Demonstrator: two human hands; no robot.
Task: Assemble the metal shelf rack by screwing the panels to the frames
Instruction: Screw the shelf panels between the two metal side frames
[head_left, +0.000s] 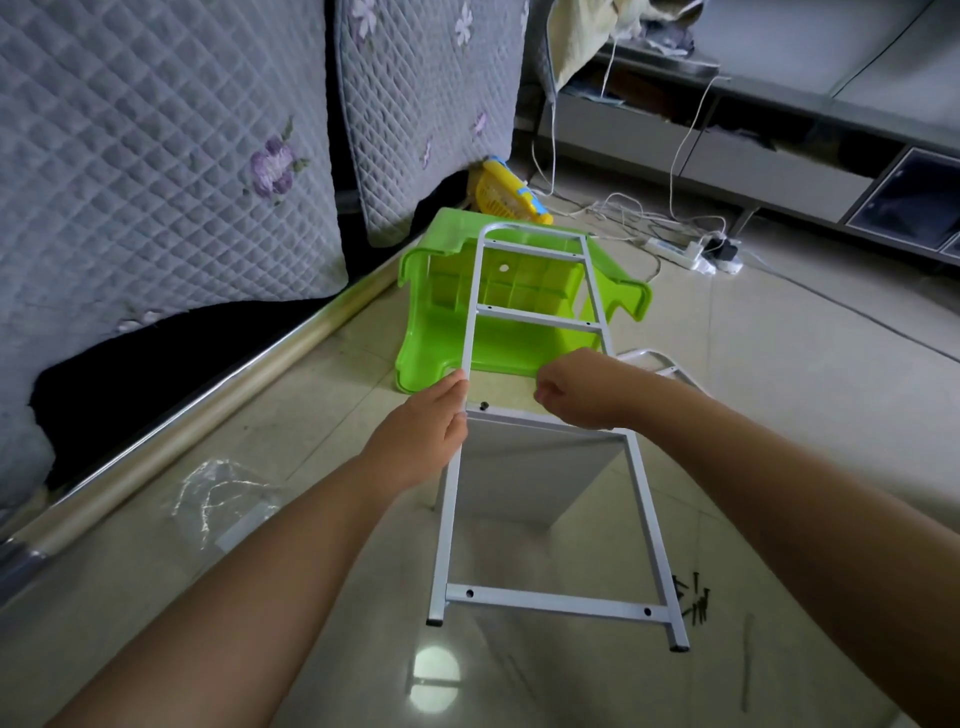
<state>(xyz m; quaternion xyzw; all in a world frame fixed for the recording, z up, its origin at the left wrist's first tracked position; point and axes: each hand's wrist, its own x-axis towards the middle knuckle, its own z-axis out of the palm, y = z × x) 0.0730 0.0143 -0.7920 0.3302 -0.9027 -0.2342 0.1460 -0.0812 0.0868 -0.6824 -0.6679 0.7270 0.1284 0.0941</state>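
While the white frame (540, 415) stands tilted over the tiled floor (779, 415), both hands meet it at its middle crossbar. The left hand (421, 431) grips the left upright, fingers curled round the tube just beside the crossbar's end. The right hand (587, 389) hovers over the crossbar's right part with fingers curled inward; whether it pinches anything there cannot be told. The 2 hands sit near each other but apart, with a dark screw (484, 406) showing in the crossbar between them, close to the left hand.

Under that crossbar a white panel (530, 478) hangs edge-on against the frame, reaching down toward the floor. The frame's lower crossbar (556, 603) shows 2 dark holes, and the 2 feet rest on the floor nearest the camera. Its rounded top leans over a green stool (498, 312) lying on its side.

A heap of black screws (693, 603) lies on the floor just right of the frame's right foot. A 2nd frame (654, 364) peeks out behind the right wrist. A clear plastic bag (223, 499) lies on the floor to the left, near the quilted cushions (156, 156). A yellow basket (504, 192) sits behind the stool, and a power strip (696, 252) with white cables lies further right.
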